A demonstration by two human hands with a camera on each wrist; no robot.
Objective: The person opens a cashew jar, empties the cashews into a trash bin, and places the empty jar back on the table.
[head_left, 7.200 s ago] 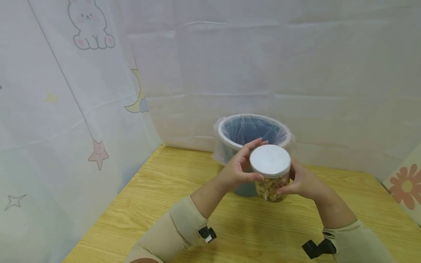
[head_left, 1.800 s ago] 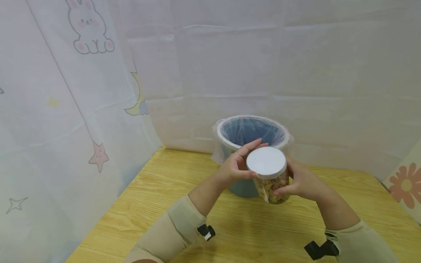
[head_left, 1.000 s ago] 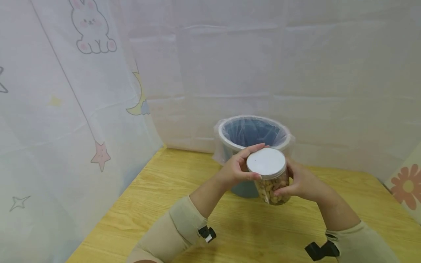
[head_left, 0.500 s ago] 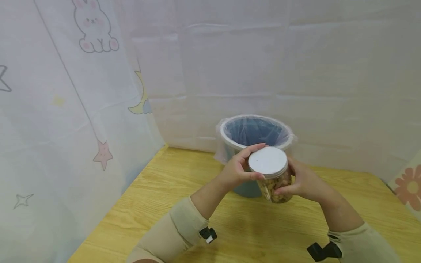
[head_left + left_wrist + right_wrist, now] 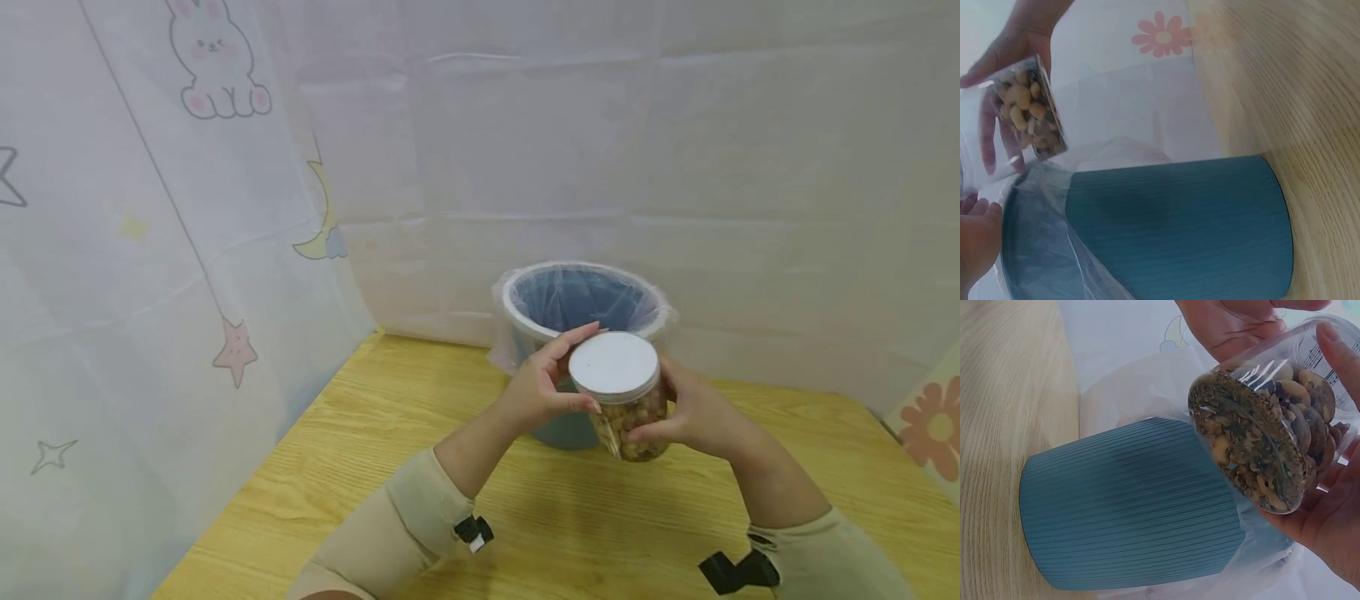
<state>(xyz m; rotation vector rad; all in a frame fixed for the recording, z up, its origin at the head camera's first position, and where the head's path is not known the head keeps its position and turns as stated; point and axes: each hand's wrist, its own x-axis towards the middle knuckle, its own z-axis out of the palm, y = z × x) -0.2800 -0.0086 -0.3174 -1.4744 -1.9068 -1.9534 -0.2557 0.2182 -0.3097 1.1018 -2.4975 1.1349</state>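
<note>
A clear plastic jar (image 5: 636,427) with a white lid (image 5: 613,363) is held up over the table, leaning with its base toward the right. Cashew-like nuts with dark bits fill its lower part; the right wrist view shows them behind the clear base of the jar (image 5: 1250,440). My left hand (image 5: 542,385) grips the lid's edge, thumb at the near side and fingers at the far side. Around the body, below the lid, my right hand (image 5: 701,414) holds the jar. In the left wrist view that right hand (image 5: 1025,47) spreads its fingers behind the clear wall.
Just behind the jar stands a ribbed blue-green bin (image 5: 564,432) with a white rim and a translucent bag liner (image 5: 506,346) folded over it. The wood-grain table (image 5: 360,467) meets a printed cloth backdrop (image 5: 480,167) at the back and left.
Over several seconds the jar has gone from nearly upright to leaning, its base now farther right, and the nuts look shifted. In the last half second it has risen slightly. Both hands keep their hold.
</note>
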